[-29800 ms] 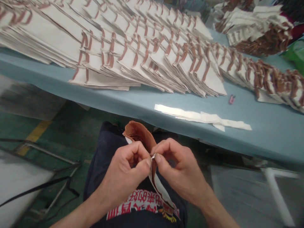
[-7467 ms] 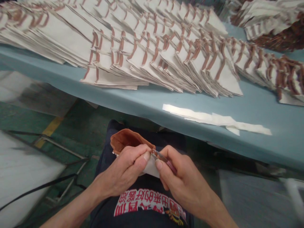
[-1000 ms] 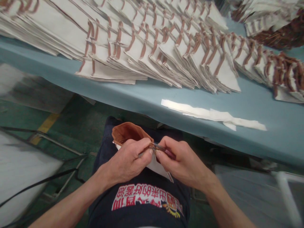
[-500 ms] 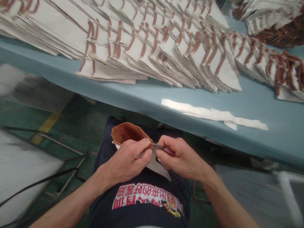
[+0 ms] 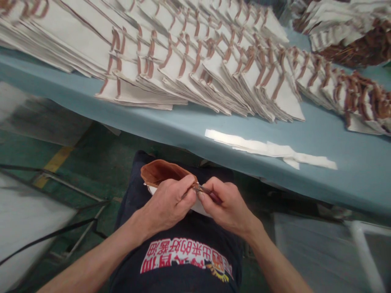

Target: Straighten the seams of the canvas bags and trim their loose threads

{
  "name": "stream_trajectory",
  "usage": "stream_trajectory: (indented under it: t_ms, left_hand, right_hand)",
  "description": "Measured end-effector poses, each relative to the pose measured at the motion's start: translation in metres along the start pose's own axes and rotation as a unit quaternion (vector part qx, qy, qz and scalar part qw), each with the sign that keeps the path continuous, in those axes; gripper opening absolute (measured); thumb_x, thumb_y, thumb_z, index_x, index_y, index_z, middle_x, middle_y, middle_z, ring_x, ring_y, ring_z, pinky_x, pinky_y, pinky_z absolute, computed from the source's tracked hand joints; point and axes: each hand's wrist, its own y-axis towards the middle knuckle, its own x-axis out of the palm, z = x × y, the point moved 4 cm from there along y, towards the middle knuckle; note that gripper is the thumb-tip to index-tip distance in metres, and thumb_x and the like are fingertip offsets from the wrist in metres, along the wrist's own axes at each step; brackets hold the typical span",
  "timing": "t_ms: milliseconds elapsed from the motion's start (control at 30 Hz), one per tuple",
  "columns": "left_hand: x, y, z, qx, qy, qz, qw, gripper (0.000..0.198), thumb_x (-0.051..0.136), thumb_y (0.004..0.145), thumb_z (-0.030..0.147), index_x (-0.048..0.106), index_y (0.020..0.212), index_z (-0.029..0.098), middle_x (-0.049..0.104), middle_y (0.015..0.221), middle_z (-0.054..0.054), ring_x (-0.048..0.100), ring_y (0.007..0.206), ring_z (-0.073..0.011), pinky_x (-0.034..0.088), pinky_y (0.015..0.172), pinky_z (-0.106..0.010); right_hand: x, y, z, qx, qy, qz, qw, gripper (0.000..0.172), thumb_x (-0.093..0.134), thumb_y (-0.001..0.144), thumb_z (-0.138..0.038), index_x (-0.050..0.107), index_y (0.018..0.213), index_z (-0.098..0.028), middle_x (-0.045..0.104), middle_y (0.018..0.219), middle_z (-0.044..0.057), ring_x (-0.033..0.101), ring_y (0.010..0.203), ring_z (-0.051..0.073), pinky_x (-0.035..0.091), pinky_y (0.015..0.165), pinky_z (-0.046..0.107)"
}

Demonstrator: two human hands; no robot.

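On my lap rests a white cloth piece with a brown lining (image 5: 160, 170), its mouth gaping toward the upper left like a pouch. My left hand (image 5: 169, 203) is closed on the right end of its brown edge, thumb and forefinger pinching it. In my right hand (image 5: 229, 205) is a small metal-tipped tool with a dark reddish handle (image 5: 210, 193); its exact kind is hard to make out. The tool's tip meets the cloth edge at my left fingertips. Both hands nearly touch, and the fingers cover part of the cloth.
A blue-covered table (image 5: 171, 124) runs across in front of me. Rows of overlapping white cloth pieces with brown trim (image 5: 220, 73) lie on it. White strips (image 5: 269, 148) sit near its front edge. Metal-framed stands (image 5: 97, 219) are to my left, over a green floor.
My right hand and the tool have tilted slightly at the cloth edge. Cloth that hung below my right hand shows less now. The whole view has shifted a little.
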Motion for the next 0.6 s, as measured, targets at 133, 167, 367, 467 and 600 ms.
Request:
stream_trajectory:
  t_ms: [133, 167, 367, 467, 600]
  left_hand:
    - [0.0, 0.0, 0.003, 0.006, 0.03, 0.02, 0.999, 0.021, 0.034, 0.101, 0.025, 0.038, 0.08, 0.025, 0.045, 0.063, 0.006, 0.046, 0.054, -0.0151, 0.027, 0.058, -0.029]
    - [0.0, 0.0, 0.003, 0.01, 0.038, 0.023, 0.999, 0.021, 0.033, 0.101, 0.025, 0.038, 0.08, 0.025, 0.046, 0.063, 0.005, 0.047, 0.054, -0.0154, 0.028, 0.057, -0.029]
    - [0.005, 0.0, -0.01, 0.051, 0.083, 0.061, 0.993, 0.025, 0.034, 0.105, 0.026, 0.05, 0.085, 0.024, 0.063, 0.063, 0.003, 0.06, 0.051, -0.0178, 0.033, 0.053, -0.029]
    - [0.007, 0.003, -0.022, 0.052, 0.092, 0.079, 0.991, 0.028, 0.036, 0.106, 0.027, 0.052, 0.083, 0.025, 0.067, 0.063, 0.002, 0.067, 0.054, -0.0193, 0.037, 0.053, -0.029]
    - [-0.004, 0.005, -0.02, 0.045, 0.077, 0.115, 0.989, 0.029, 0.04, 0.106, 0.032, 0.06, 0.085, 0.026, 0.072, 0.067, 0.002, 0.072, 0.06, -0.0195, 0.045, 0.055, -0.028]
  right_hand:
    - [0.002, 0.0, -0.002, -0.009, -0.046, 0.018, 0.999, 0.02, 0.054, 0.094, -0.023, 0.052, 0.075, -0.023, 0.047, 0.057, -0.006, 0.036, 0.048, 0.009, 0.027, 0.05, 0.025]
    - [0.002, 0.0, -0.003, -0.013, -0.053, 0.022, 0.998, 0.02, 0.054, 0.095, -0.023, 0.052, 0.075, -0.023, 0.049, 0.058, -0.005, 0.037, 0.048, 0.01, 0.028, 0.05, 0.025]
    - [0.006, 0.001, -0.003, -0.036, -0.093, 0.045, 0.994, 0.021, 0.049, 0.097, -0.025, 0.053, 0.076, -0.023, 0.053, 0.056, -0.004, 0.043, 0.047, 0.011, 0.029, 0.051, 0.025]
    - [0.003, 0.004, -0.002, -0.003, -0.116, 0.034, 0.993, 0.018, 0.053, 0.094, -0.024, 0.054, 0.076, -0.023, 0.052, 0.056, -0.005, 0.045, 0.048, 0.011, 0.028, 0.051, 0.025]
    - [-0.024, 0.006, -0.004, 0.045, -0.081, 0.071, 0.993, 0.015, 0.057, 0.091, -0.024, 0.059, 0.077, -0.022, 0.054, 0.059, -0.005, 0.048, 0.05, 0.011, 0.031, 0.051, 0.023]
